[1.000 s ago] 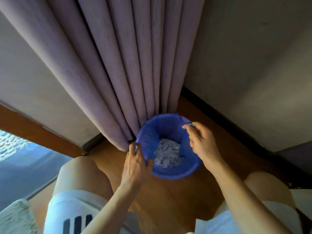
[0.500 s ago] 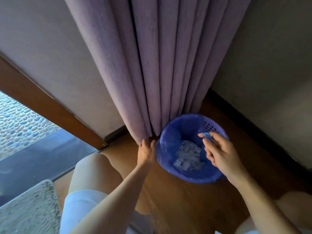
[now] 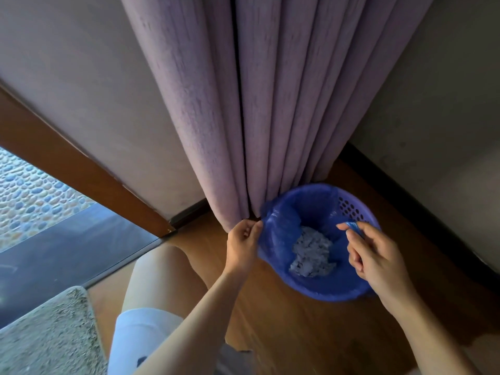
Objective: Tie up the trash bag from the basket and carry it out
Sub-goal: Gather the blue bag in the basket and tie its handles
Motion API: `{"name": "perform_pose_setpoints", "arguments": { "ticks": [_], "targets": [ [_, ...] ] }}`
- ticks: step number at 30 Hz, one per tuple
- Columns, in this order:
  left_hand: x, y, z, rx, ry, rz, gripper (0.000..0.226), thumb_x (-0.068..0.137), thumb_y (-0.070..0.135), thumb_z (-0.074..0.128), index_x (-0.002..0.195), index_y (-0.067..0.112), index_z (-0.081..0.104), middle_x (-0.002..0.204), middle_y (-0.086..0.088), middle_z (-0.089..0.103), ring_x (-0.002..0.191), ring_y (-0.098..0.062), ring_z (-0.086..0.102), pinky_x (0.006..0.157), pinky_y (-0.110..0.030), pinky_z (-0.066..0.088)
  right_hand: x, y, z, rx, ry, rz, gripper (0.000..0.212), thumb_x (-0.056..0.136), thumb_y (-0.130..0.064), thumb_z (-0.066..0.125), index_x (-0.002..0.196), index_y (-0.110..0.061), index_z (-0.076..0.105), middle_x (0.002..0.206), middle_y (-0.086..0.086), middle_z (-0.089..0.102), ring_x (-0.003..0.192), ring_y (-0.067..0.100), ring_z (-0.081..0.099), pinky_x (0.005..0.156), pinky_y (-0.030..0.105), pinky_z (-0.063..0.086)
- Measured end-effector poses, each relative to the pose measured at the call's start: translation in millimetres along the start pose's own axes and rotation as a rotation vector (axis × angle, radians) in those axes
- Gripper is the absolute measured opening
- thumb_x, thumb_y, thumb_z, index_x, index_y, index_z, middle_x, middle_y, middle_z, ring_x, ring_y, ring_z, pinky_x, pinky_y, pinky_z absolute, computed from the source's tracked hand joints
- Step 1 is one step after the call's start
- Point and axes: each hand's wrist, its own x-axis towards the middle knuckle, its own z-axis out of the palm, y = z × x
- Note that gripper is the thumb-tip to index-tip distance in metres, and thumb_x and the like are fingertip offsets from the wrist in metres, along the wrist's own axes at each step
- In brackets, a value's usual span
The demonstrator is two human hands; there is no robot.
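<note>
While each hand, left hand [image 3: 241, 246] and right hand [image 3: 374, 257], pinches the thin blue plastic trash bag's [image 3: 281, 234] edge, peel it evenly off the round blue perforated plastic basket [image 3: 354, 208] so the crumpled tissue [image 3: 312, 254] stays inside.

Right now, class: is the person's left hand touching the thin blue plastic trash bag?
Touching. The head view shows the left hand pinching the thin blue plastic trash bag at its edge, lifted off the basket's left rim.

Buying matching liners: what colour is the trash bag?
Blue, like its basket; the trash bag shows best in the head view.
</note>
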Motion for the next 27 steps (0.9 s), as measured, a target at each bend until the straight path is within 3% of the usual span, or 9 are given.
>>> {"name": "perform_pose_setpoints", "arguments": {
  "ticks": [2, 6, 9, 12, 16, 17, 22, 25, 27],
  "targets": [
    [-10.3, 9.7, -0.8, -0.023, -0.004, 0.134, 0.018, 0.097, 0.020, 0.060, 0.087, 0.007, 0.067, 0.073, 0.001, 0.067, 0.064, -0.001, 0.061, 0.060, -0.015, 0.048, 1.5, 1.2, -2.9, 0.000, 0.033, -0.009, 0.021, 0.101, -0.013, 0.050, 0.113, -0.014, 0.066, 0.058, -0.003, 0.048, 0.045, 0.002, 0.042, 0.040, 0.010, 0.035],
    [-19.5, 14.9, -0.5, 0.100, -0.009, 0.326, 0.020, 0.095, 0.038, 0.057, 0.086, 0.021, 0.065, 0.081, 0.002, 0.066, 0.079, -0.020, 0.062, 0.069, -0.036, 0.053, 1.9, 2.0, -6.1, 0.021, 0.052, -0.026, 0.021, 0.101, -0.012, 0.050, 0.112, -0.013, 0.067, 0.054, -0.007, 0.048, 0.045, 0.002, 0.043, 0.041, 0.010, 0.035],
    [-24.9, 33.3, 3.0, 0.267, -0.003, 0.418, 0.017, 0.097, 0.033, 0.052, 0.081, 0.030, 0.056, 0.078, 0.014, 0.056, 0.079, -0.012, 0.050, 0.071, -0.024, 0.040, 0.4, 0.5, -5.9, 0.011, 0.051, -0.048, 0.018, 0.100, -0.014, 0.051, 0.108, -0.014, 0.068, 0.056, -0.004, 0.048, 0.046, 0.002, 0.044, 0.042, 0.012, 0.036],
    [-29.4, 59.5, 9.2, 0.228, -0.152, 0.319, 0.026, 0.102, 0.023, 0.049, 0.077, 0.024, 0.052, 0.069, 0.011, 0.054, 0.064, -0.004, 0.049, 0.061, -0.018, 0.038, 1.3, -4.9, -5.2, -0.041, 0.106, -0.102, 0.014, 0.098, -0.019, 0.056, 0.093, -0.013, 0.068, 0.051, -0.004, 0.052, 0.047, 0.009, 0.046, 0.045, 0.022, 0.038],
    [-19.5, 69.0, 15.7, 0.394, -0.248, 0.132, 0.039, 0.096, 0.044, 0.054, 0.082, 0.009, 0.062, 0.072, -0.009, 0.066, 0.060, -0.010, 0.054, 0.060, -0.029, 0.048, 5.9, -20.8, -5.1, -0.029, 0.241, -0.125, 0.027, 0.096, -0.023, 0.061, 0.073, -0.009, 0.063, 0.047, -0.003, 0.052, 0.046, 0.010, 0.049, 0.053, 0.028, 0.042],
    [-16.9, 68.6, 16.4, 0.449, -0.248, 0.111, 0.038, 0.094, 0.045, 0.057, 0.084, 0.009, 0.064, 0.073, -0.010, 0.067, 0.060, -0.012, 0.055, 0.058, -0.026, 0.047, 6.0, -25.0, -6.3, 0.007, 0.246, -0.124, 0.028, 0.096, -0.022, 0.061, 0.072, -0.009, 0.062, 0.048, -0.002, 0.051, 0.047, 0.011, 0.048, 0.053, 0.027, 0.043],
    [-15.2, 81.1, 11.0, 0.594, -0.184, 0.141, 0.017, 0.093, 0.025, 0.062, 0.107, 0.017, 0.066, 0.087, 0.001, 0.067, 0.064, -0.003, 0.056, 0.054, -0.004, 0.040, 2.9, -35.0, -15.9, 0.143, 0.230, -0.169, 0.021, 0.098, -0.018, 0.058, 0.088, -0.001, 0.065, 0.054, 0.003, 0.051, 0.053, 0.020, 0.047, 0.056, 0.033, 0.043],
    [-16.0, 90.1, 6.8, 0.664, -0.121, 0.177, 0.012, 0.094, 0.018, 0.056, 0.089, 0.013, 0.065, 0.067, 0.006, 0.058, 0.050, -0.005, 0.055, 0.046, -0.009, 0.039, -2.0, -39.8, -18.1, 0.145, 0.210, -0.240, 0.017, 0.098, -0.017, 0.057, 0.092, -0.010, 0.071, 0.056, 0.004, 0.052, 0.054, 0.023, 0.046, 0.053, 0.033, 0.041],
    [-17.3, 95.5, 5.4, 0.768, -0.103, 0.225, 0.020, 0.094, 0.018, 0.052, 0.082, 0.009, 0.064, 0.063, 0.005, 0.056, 0.057, -0.013, 0.057, 0.044, -0.015, 0.035, -3.3, -42.7, -18.3, 0.159, 0.198, -0.264, 0.017, 0.098, -0.016, 0.056, 0.093, -0.013, 0.071, 0.055, 0.004, 0.052, 0.052, 0.024, 0.045, 0.051, 0.032, 0.040]
  ]
}}
